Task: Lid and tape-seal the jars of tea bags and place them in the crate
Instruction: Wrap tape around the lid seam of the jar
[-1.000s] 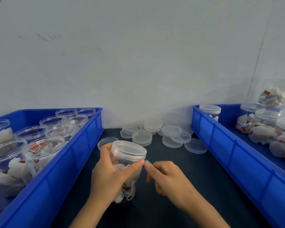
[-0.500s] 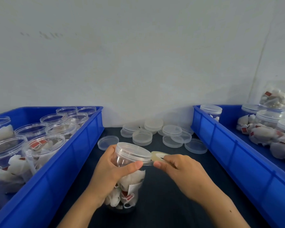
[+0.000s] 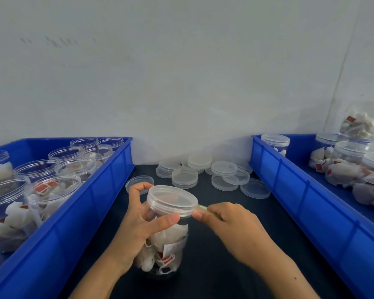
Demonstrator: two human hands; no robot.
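Note:
A clear plastic jar of tea bags [image 3: 168, 244] stands on the dark table in front of me, capped with a clear lid [image 3: 172, 199]. My left hand [image 3: 143, 225] grips the jar just under the lid, thumb across the front. My right hand [image 3: 231, 227] pinches a small roll of clear tape [image 3: 201, 207] right against the lid's right edge. The blue crate on the right [image 3: 300, 190] holds several lidded jars [image 3: 352, 156]. The blue crate on the left [image 3: 91, 203] holds several open jars of tea bags [image 3: 52, 190].
Several loose clear lids [image 3: 203, 171] lie stacked and scattered at the back of the table between the crates. One single lid [image 3: 138, 182] lies just behind my left hand. A white wall closes the back.
The jar has tilted a little toward me and risen in view. My right hand with the tape roll has come from beside the jar up to the lid's rim.

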